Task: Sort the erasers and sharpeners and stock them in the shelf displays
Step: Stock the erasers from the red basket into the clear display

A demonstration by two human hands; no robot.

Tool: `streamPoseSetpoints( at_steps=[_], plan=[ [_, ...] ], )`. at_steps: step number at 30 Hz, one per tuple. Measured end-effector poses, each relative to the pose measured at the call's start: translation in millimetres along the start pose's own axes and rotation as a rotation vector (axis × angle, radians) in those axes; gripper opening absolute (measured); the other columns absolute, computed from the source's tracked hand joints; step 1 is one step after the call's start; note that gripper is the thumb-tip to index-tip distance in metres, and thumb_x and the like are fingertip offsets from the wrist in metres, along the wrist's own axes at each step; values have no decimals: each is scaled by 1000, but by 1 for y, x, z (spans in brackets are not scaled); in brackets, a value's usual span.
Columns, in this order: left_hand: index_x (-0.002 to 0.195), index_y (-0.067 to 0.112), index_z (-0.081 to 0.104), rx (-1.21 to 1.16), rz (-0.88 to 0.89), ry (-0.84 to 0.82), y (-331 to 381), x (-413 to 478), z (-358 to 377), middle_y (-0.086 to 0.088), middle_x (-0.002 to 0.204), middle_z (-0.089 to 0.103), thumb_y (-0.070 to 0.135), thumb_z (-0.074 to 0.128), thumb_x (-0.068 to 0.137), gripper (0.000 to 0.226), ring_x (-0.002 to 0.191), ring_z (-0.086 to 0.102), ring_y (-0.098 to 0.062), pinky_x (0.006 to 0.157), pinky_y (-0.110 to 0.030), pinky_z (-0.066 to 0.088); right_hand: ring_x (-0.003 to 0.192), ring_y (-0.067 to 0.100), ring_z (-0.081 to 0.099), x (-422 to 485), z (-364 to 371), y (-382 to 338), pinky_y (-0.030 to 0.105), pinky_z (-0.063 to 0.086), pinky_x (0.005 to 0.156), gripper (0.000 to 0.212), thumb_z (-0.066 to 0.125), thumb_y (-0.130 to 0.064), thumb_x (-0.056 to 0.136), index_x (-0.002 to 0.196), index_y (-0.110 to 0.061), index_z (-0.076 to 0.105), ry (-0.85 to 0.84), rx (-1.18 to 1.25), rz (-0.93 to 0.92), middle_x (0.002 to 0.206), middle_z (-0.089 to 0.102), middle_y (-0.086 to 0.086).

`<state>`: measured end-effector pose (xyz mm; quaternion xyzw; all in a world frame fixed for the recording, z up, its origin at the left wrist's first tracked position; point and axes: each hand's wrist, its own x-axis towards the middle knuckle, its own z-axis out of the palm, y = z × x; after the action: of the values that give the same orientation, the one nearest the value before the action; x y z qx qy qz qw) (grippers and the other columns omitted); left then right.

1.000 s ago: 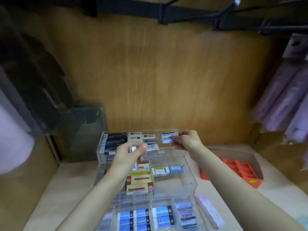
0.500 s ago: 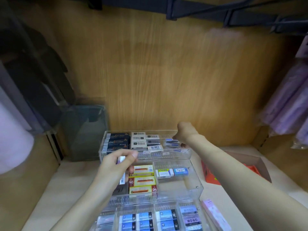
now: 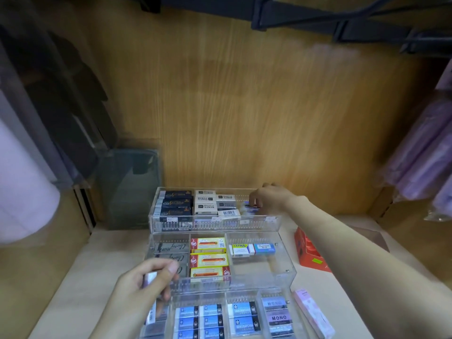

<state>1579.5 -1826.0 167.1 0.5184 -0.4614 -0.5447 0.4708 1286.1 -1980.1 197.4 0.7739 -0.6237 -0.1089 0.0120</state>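
Now R hand [image 3: 267, 199] pinches striped eraser [image 3: 250, 207], top tier [image 3: 215, 226]; L hand [image 3: 144, 285] grips white eraser [image 3: 149, 278].

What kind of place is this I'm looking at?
Probably a stationery shop shelf: a tiered clear display stocked with sorted branded erasers, with small price stickers on its front edges.

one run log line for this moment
left hand: holds small white eraser | right hand: grips blue-striped white eraser in clear acrylic top tier

The left hand [image 3: 144, 289] pinches a white block eraser [image 3: 149, 278]; right of it, yellow-and-red cardboard eraser boxes [image 3: 209, 260]. The right hand [image 3: 271, 199] grips a white, blue-striped eraser [image 3: 249, 207]; left of it, navy gold-lettered boxes [image 3: 175, 204].
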Motion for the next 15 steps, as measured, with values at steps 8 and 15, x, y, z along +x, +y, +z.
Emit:
streamPoseSetpoints(
  at_steps=[8,15],
  plan=[
    [78,-1,69,-33,-12,22,-1,0,1,-8,58,64,3,63,84,10,40,44,-12,32,-22,35,119,23,39,1,2,2,35,28,99,40,65,-48,81,118,-31,60,56,-117,68,122,53,0],
    [84,-3,68,-37,-13,16,6,-6,-5,-7,52,58,6,62,85,11,38,41,-15,32,-20,33,112,21,48,5,5,-11,25,29,80,28,62,-28,88,116,-35,64,81,134,-66,113,65,-7]
  ],
)
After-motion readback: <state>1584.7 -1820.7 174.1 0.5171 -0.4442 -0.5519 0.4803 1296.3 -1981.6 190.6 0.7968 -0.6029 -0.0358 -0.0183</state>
